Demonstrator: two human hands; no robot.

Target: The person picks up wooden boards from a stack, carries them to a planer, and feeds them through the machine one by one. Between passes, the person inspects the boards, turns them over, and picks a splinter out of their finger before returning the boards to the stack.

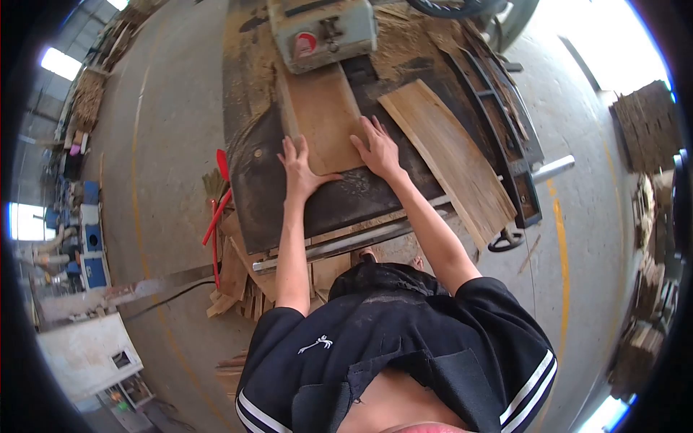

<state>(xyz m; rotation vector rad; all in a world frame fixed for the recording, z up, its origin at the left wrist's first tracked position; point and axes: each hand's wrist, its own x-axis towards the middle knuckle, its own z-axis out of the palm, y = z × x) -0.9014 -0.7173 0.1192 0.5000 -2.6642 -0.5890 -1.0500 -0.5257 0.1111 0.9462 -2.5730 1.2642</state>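
A wooden board (321, 115) lies flat on the dark machine table (263, 202), its far end under the grey-white machine head (328, 40). My left hand (299, 172) rests at the board's near left corner, fingers spread and thumb along the near end. On the opposite edge, my right hand (378, 149) touches the board's right side with its fingers stretched out. Neither hand is wrapped around anything. To the right, a second wooden plank (453, 159) lies at a slant, its near end jutting past the table edge.
A metal bar (354, 242) runs along the table's front edge. At the right stands a black fence (498, 115), with a handwheel (506, 240) below it. Wood offcuts (234, 270) and a red-handled tool (219, 195) are at the left. Sawdust covers the far tabletop.
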